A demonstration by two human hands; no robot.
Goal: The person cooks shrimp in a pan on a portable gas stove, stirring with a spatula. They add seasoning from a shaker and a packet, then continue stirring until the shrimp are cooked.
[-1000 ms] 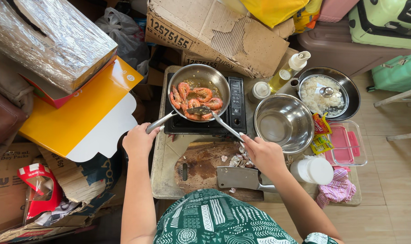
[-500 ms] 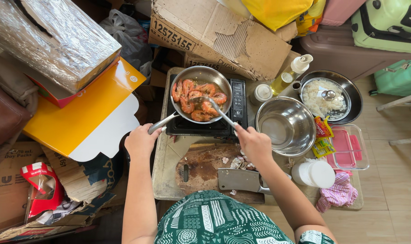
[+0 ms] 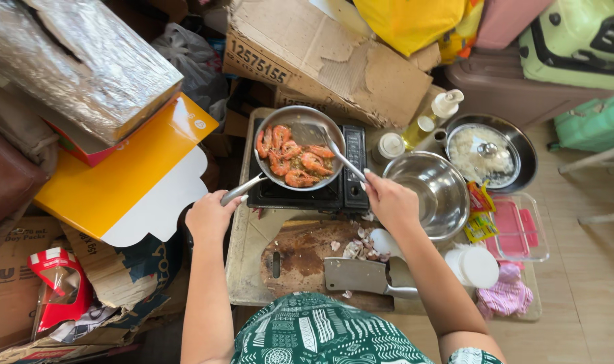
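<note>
Seen from above, a person stands at a small cluttered counter [image 3: 243,269] cooking shrimp. The left hand [image 3: 209,216] has its fingers clamped on the long metal handle of a steel frying pan [image 3: 299,116], which sits on a black portable stove [image 3: 351,176] at the counter's far edge. The pan holds about 7 orange-pink shrimp [image 3: 292,160] in a thin brown sauce. The right hand [image 3: 390,199] has its fingers closed around the handle of a metal spatula [image 3: 327,143], whose blade rests among the shrimp. The pan looks rigid and moderately heavy with hot liquid that could slosh, so the handle end is the safe place to grip; the shrimp look slick and curled, likely to slide off the blade. Near the counter's front edge lie a stained wooden cutting board [image 3: 303,246] and a cleaver [image 3: 354,275]. An empty steel bowl [image 3: 440,182] sits just right of the stove.
</note>
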